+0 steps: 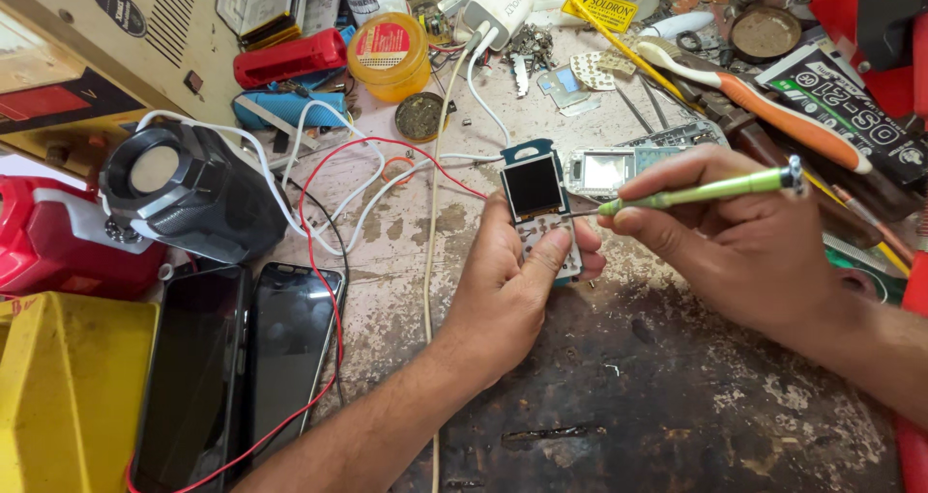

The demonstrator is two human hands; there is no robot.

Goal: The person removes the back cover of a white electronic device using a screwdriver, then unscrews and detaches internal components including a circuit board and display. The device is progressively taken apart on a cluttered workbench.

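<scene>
Left hand [507, 285]: fingers closed around small keypad phone board [539, 208], approx. centre of worn workbench [619, 396]. Thumb lies across the lower front, over the keypad area; remaining fingertips wrap from behind and show at the board's right edge. Dark screen sits above the thumb, facing up, uncovered.

Right hand [739, 237]: fingers pinched shut on green screwdriver [701, 191], held pen-style, nearly horizontal. Thumb and forefinger grip the shaft near the front; the rear cap sticks out past the knuckles to the right. Tip points left and meets the board's right side just below the screen, close to the left fingertips.

Adjacent items: second stripped phone body [604, 171] just behind the board, near the right-hand fingers. Red wire [311, 188] and white cable [290, 155] loop to the left. Two dark smartphones [242, 367] lie face up at lower left, well apart from both hands. Orange-handled toothbrush [764, 106] rests at rear right.
</scene>
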